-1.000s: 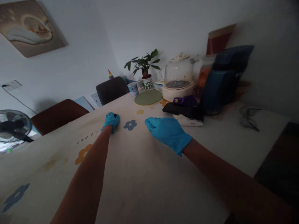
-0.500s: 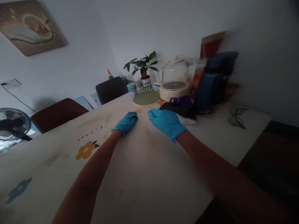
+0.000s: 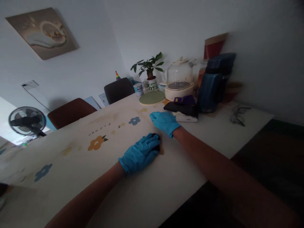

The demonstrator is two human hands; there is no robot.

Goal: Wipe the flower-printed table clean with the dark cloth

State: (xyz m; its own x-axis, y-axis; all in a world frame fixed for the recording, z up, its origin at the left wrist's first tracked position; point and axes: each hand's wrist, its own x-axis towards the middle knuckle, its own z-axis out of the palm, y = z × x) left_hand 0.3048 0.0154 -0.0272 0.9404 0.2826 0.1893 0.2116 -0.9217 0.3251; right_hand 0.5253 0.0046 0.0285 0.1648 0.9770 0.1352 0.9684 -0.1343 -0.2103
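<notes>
Both my hands wear blue gloves and rest on a cream tablecloth (image 3: 78, 158) printed with flowers. My left hand (image 3: 140, 153) lies near the table's front edge, fingers curled over a small dark object (image 3: 157, 146) pressed against the cloth; I cannot make out what it is. My right hand (image 3: 164, 122) lies flat on the cloth just beyond it, fingers together and stretched out, holding nothing. A blue flower print (image 3: 134, 120) shows to the left of my right hand.
At the table's far end stand a glass kettle (image 3: 179, 80), a potted plant (image 3: 149, 71), a green round mat (image 3: 152, 97), a dark blue container (image 3: 213, 85), a black flat case (image 3: 181, 108) and glasses (image 3: 238, 114). Two chairs (image 3: 71, 111) and a fan (image 3: 28, 121) are at left.
My left hand slid with the dark object from far left across the cloth toward me and rightward, uncovering the blue flower. My right hand stayed flat near the black case.
</notes>
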